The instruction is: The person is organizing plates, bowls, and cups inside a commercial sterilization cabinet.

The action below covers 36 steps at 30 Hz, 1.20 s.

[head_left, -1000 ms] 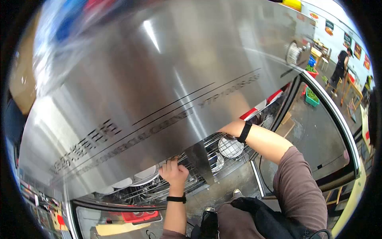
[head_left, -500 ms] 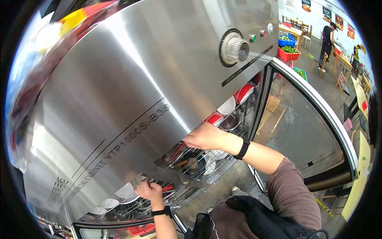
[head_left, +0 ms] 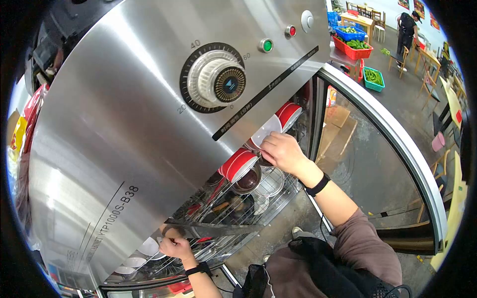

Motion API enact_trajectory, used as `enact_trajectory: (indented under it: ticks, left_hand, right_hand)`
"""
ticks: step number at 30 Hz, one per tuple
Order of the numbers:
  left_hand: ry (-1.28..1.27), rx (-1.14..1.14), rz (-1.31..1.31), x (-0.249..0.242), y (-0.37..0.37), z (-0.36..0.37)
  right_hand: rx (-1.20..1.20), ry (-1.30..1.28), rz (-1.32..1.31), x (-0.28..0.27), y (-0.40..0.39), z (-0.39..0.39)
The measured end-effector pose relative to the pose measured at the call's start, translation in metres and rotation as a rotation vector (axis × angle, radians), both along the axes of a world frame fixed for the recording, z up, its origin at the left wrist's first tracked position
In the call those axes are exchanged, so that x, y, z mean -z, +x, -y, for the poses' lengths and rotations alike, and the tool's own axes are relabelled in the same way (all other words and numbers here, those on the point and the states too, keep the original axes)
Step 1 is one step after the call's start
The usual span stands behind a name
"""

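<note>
Before me stands a stainless steel cabinet (head_left: 124,99) with wire racks inside. My right hand (head_left: 284,151) is closed at the rim of a white bowl (head_left: 267,130) on the upper rack. Beside it are a red-and-white bowl (head_left: 239,165) and another red bowl (head_left: 288,115). Just below my fingers sits a metal bowl (head_left: 247,180). My left hand (head_left: 175,248) has its fingers curled at the cabinet's lower front, near a shiny metal strip (head_left: 213,230); what it grips is hidden. White bowls (head_left: 149,247) lie close to that hand.
A glass door (head_left: 382,164) stands open on the right. The cabinet front carries a dial (head_left: 218,82). Beyond are baskets of green vegetables (head_left: 355,44), a pink bin (head_left: 438,141), wooden chairs and a person in dark clothes (head_left: 406,35).
My right hand has moved right along the rack to the white bowl. My view has shifted nearer the dial, and more of the red-and-white bowl shows. My left hand stays low, fingers curled.
</note>
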<state>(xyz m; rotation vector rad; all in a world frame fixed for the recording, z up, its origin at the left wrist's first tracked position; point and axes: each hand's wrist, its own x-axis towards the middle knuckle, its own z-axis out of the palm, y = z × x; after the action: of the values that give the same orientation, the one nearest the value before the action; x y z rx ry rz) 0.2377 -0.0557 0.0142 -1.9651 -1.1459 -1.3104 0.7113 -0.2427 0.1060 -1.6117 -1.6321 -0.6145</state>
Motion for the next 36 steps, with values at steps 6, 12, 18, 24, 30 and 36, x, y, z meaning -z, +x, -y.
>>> enact_trajectory:
  ticks: [6,12,18,24,30,36]
  left_hand:
    - [-0.001,-0.064,-0.024,0.005,-0.006,-0.003]
    - [0.063,-0.026,-0.023,-0.012,0.010,0.005]
    - [0.072,-0.047,-0.012,-0.009,0.010,0.003]
    - [0.114,-0.029,-0.009,-0.005,0.006,-0.001]
    - [-0.028,-0.016,-0.007,-0.004,0.001,0.002]
    - [0.027,0.070,0.037,-0.006,0.004,-0.002]
  right_hand:
    - [-0.046,-0.041,-0.032,0.011,0.011,-0.015]
    - [0.008,-0.263,-0.163,0.007,0.007,-0.020]
    - [0.086,-0.557,-0.097,0.004,0.008,-0.019]
    - [0.005,-0.384,-0.154,0.003,0.005,-0.015]
    - [0.000,0.039,-0.098,0.013,-0.009,0.018]
    - [0.098,0.143,-0.101,0.041,-0.054,0.060]
